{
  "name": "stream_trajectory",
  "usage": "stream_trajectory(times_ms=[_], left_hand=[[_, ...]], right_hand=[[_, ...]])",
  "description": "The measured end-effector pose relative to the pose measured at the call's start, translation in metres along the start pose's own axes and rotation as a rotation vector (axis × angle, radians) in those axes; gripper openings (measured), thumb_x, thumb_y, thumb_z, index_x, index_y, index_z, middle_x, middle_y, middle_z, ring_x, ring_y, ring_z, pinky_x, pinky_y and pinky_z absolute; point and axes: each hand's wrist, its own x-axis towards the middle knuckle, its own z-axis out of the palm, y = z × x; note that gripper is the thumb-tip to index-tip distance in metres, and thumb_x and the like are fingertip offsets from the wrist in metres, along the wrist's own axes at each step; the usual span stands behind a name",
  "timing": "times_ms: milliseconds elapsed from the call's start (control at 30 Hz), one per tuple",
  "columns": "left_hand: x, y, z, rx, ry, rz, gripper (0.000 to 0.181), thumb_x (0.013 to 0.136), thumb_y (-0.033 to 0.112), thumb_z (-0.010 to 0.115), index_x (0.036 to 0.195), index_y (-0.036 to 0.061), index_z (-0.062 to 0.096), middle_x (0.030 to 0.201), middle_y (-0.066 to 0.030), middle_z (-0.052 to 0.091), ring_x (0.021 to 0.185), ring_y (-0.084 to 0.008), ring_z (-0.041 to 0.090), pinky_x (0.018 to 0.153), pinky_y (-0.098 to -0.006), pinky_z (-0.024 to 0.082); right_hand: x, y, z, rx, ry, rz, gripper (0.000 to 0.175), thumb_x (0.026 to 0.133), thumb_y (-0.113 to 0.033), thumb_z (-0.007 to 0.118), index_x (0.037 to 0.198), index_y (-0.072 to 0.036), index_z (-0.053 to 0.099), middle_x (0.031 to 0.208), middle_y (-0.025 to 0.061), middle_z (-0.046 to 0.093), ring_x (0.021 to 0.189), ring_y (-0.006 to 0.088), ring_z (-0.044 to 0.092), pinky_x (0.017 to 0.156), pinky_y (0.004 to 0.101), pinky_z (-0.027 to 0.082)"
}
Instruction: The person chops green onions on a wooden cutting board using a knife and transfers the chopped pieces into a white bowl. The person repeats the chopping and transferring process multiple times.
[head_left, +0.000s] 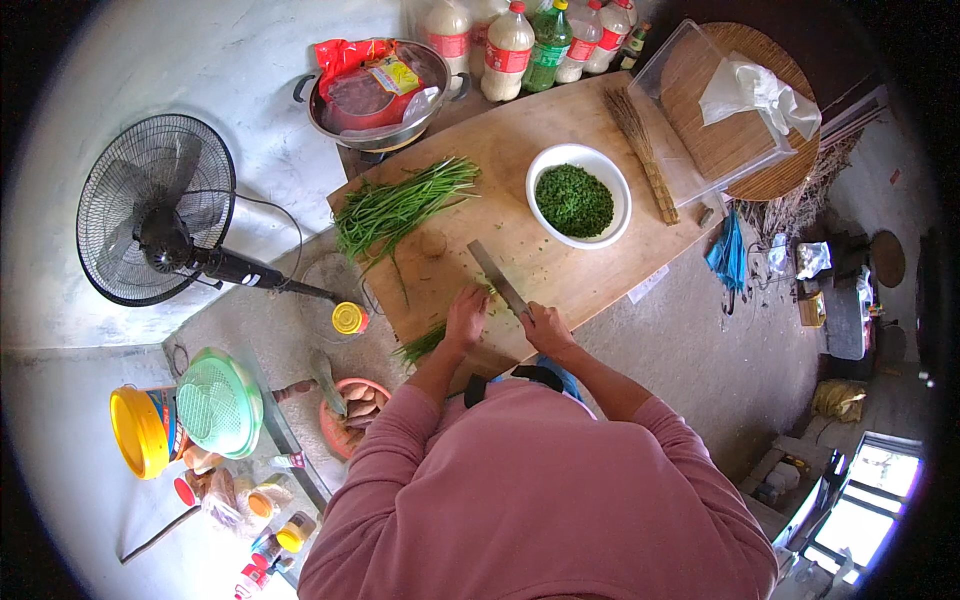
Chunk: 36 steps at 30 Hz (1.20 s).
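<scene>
My right hand (546, 328) grips the handle of a kitchen knife (498, 276), its broad blade slanting up and left over a wooden board (465, 255). Close to the blade, my left hand (468, 313) presses on a bunch of green chives (421, 343), whose long ends stick out to its left. A few cut bits lie beside the fingers. Farther up the board is a loose pile of long chives (405, 199). To its right stands a white bowl (534, 196) holding finely chopped greens (574, 200).
A straw whisk broom (642, 154) lies on the board's right part. Behind the board are a metal pan (360, 137) and several filled bottles (508, 54). At left stand a black fan (157, 217), a tin (349, 318) and a basin of root vegetables (326, 427).
</scene>
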Motion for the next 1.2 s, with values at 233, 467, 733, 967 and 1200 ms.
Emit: stream_trajectory(times_ms=[233, 467, 733, 967, 1200], left_hand=[[0.002, -0.001, -0.002, -0.071, -0.011, 0.002, 0.007, 0.082, 0.004, 0.065, 0.089, 0.0048, 0.064, 0.094, -0.0129, 0.061, 0.091, -0.0359, 0.059, 0.076, -0.0432, 0.05], [0.001, 0.006, -0.017, -0.055, -0.01, 0.008, 0.01, 0.08, 0.005, 0.068, 0.089, 0.0034, 0.065, 0.095, -0.0132, 0.062, 0.09, -0.0366, 0.06, 0.076, -0.0432, 0.051], [-0.013, 0.0, -0.021, 0.002, 0.007, 0.071, 0.007, 0.082, 0.003, 0.066, 0.089, 0.0035, 0.067, 0.094, -0.012, 0.063, 0.089, -0.0345, 0.058, 0.076, -0.0424, 0.051], [-0.011, -0.008, -0.015, 0.014, -0.004, 0.077, 0.006, 0.081, 0.002, 0.065, 0.087, 0.0034, 0.067, 0.091, -0.0112, 0.063, 0.088, -0.0336, 0.059, 0.077, -0.0424, 0.051], [-0.012, -0.007, -0.012, 0.021, 0.025, 0.048, 0.005, 0.082, 0.003, 0.064, 0.087, 0.0034, 0.067, 0.092, -0.0118, 0.065, 0.087, -0.0332, 0.061, 0.077, -0.0419, 0.051]], right_hand=[[-0.001, 0.009, 0.011, -0.058, -0.034, 0.025, 0.025, 0.093, -0.025, 0.054, 0.097, -0.001, 0.058, 0.082, 0.032, 0.064, 0.079, 0.0527, 0.063, 0.071, 0.0603, 0.05], [-0.002, -0.007, 0.0, -0.143, -0.076, 0.034, 0.025, 0.094, -0.025, 0.053, 0.1, -0.001, 0.058, 0.085, 0.0319, 0.065, 0.083, 0.0517, 0.063, 0.074, 0.0602, 0.051], [0.004, -0.002, 0.009, -0.183, -0.119, 0.056, 0.026, 0.094, -0.026, 0.053, 0.102, -0.002, 0.057, 0.084, 0.0306, 0.066, 0.081, 0.0488, 0.066, 0.073, 0.0589, 0.053], [0.005, 0.005, 0.02, -0.089, -0.043, 0.078, 0.026, 0.094, -0.027, 0.054, 0.099, -0.002, 0.059, 0.085, 0.0304, 0.065, 0.083, 0.05, 0.065, 0.074, 0.0594, 0.052], [0.002, 0.0, 0.005, -0.02, 0.002, -0.017, 0.026, 0.093, -0.026, 0.057, 0.1, -0.001, 0.058, 0.079, 0.0309, 0.063, 0.079, 0.0512, 0.063, 0.071, 0.0597, 0.05]])
